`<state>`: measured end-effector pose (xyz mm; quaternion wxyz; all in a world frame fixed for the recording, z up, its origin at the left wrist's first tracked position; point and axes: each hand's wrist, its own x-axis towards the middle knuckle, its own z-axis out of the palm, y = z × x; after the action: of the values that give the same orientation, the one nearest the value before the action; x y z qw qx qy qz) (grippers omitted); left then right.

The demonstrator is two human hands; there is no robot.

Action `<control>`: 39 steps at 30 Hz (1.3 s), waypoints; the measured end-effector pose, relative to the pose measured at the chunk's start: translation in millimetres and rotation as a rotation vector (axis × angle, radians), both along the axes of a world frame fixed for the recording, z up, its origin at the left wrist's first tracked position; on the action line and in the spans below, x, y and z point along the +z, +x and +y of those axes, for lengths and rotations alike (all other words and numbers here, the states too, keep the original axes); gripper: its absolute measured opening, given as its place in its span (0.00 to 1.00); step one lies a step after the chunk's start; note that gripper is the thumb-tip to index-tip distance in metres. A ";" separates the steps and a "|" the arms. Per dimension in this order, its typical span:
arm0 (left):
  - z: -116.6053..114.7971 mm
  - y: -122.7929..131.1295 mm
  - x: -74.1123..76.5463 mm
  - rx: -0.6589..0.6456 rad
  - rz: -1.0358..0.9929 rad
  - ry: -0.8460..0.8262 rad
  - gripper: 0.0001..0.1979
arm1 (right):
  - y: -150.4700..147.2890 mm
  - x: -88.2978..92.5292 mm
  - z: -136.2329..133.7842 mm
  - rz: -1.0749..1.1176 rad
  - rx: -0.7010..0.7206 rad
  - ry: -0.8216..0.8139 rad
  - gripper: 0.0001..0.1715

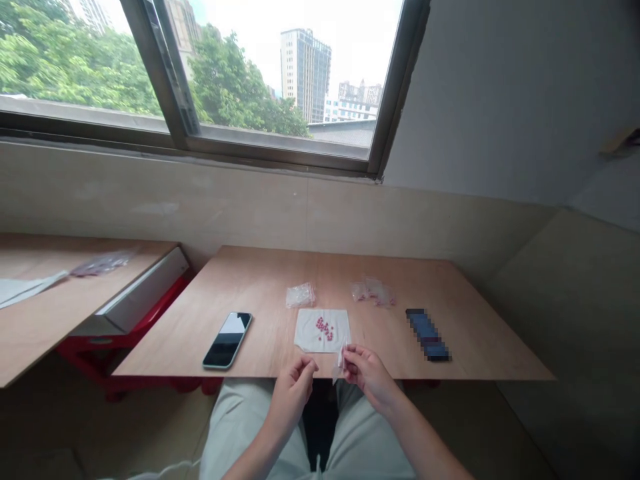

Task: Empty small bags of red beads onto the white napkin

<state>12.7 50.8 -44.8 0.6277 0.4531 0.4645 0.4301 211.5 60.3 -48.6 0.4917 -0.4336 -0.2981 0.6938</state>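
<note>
On the wood-grain tabletop lie a smartphone, a white napkin, a stack of clear plastic bags, several bags with red contents, and a pixelated dark object.

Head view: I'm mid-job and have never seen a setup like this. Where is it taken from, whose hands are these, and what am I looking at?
There is no machine here. A person wears the camera on their head, so you look forward and down over their own lap and bare hands.

The right hand pinches a small clear bag at the table's near edge. The left hand is loosely curled beside it; whether it holds anything is too small to tell.

On the wooden table, small reddish pieces lie on a white sheet. Behind are two groups of clear bags, the right one with reddish contents. A phone lies left, a pixelated item right.
</note>
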 end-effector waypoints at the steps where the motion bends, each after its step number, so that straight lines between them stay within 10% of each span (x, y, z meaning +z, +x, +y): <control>1: 1.7 0.1 -3.2 0.012 0.004 -0.003 0.21 | 0.4 -0.2 -3.4 -0.008 0.029 -0.002 0.22; 7: 16.0 7.4 -11.2 -0.008 0.056 -0.003 0.21 | -4.0 -1.2 -1.9 -0.082 0.247 0.043 0.25; 39: 5.2 15.3 -1.5 -0.205 -0.116 -0.128 0.14 | -1.0 -0.2 -9.2 -0.197 0.333 0.160 0.24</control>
<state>28.0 56.0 -46.3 0.7218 0.4316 0.4053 0.3584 210.5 51.1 -48.8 0.3714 -0.4035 -0.4667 0.6939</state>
